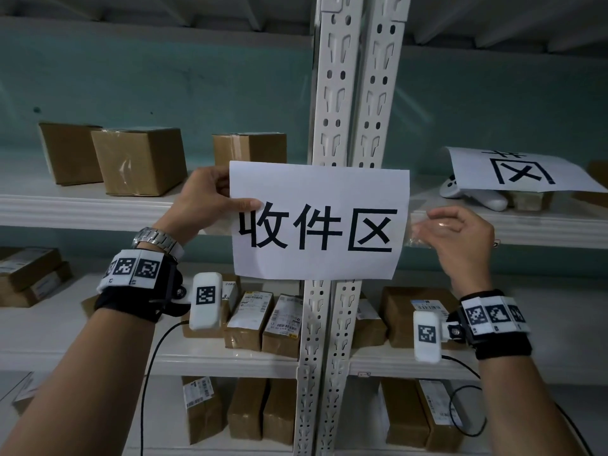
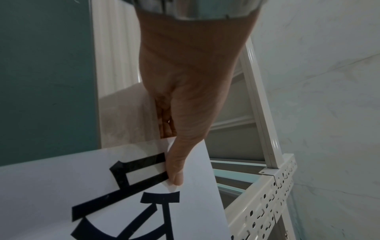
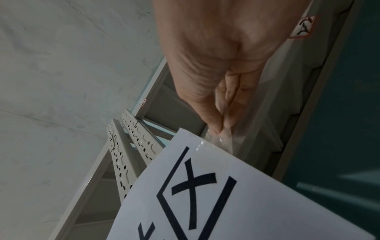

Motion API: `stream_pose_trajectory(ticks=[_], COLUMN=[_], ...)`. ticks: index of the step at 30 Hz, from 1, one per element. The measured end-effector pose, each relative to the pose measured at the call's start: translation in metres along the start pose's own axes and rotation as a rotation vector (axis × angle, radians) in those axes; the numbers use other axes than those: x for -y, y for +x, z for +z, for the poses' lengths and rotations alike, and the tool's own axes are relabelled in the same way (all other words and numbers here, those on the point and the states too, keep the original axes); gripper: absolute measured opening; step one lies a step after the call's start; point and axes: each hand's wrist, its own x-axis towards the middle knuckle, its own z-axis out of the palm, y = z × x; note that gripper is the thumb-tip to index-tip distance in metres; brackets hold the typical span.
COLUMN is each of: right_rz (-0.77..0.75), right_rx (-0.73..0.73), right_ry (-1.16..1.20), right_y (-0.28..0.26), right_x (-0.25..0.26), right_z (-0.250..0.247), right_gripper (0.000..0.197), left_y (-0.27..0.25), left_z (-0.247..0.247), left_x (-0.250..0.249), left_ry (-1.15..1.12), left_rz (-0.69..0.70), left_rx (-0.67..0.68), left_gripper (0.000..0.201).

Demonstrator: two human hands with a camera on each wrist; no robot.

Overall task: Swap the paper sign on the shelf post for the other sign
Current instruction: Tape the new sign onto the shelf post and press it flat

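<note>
A white paper sign (image 1: 319,222) with three large black characters hangs in front of the twin white perforated shelf posts (image 1: 342,93). My left hand (image 1: 227,199) pinches its left edge, thumb on the front and fingers behind; the left wrist view shows the thumb (image 2: 174,170) on the sign (image 2: 102,194). My right hand (image 1: 424,230) is at the sign's right edge and pinches a strip of clear tape (image 1: 416,238), which in the right wrist view (image 3: 224,142) reaches onto the sign's corner (image 3: 226,203). The other sign (image 1: 523,172) lies flat on the right shelf.
Cardboard boxes (image 1: 138,159) stand on the left shelf behind my left hand. Labelled parcels (image 1: 263,320) fill the lower shelves. The other sign rests on a white device (image 1: 473,195) and a small box. Black cables hang from both wrist cameras.
</note>
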Motion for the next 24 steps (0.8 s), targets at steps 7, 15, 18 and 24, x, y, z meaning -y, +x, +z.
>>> stream_pose_trajectory(ticks=[7, 15, 18, 24], right_rz=[0.01, -0.007, -0.012, -0.023], right_rx=[-0.016, -0.119, -0.132, -0.163], right_ry=[0.026, 0.024, 0.026, 0.027], right_y=[0.002, 0.005, 0.005, 0.006], right_x=[0.002, -0.009, -0.01, -0.013], right_z=[-0.003, -0.005, -0.004, 0.001], right_gripper=[0.03, 0.029, 0.027, 0.027], left_y=[0.002, 0.002, 0.001, 0.001], left_z=[-0.002, -0.003, -0.004, -0.004], left_x=[0.0, 0.0, 0.0, -0.001], left_ry=[0.006, 0.014, 0.01, 0.007], left_rz=[-0.013, -0.026, -0.027, -0.031], left_rx=[0.02, 0.041, 0.043, 0.043], left_gripper=[0.05, 0.045, 0.044, 0.046])
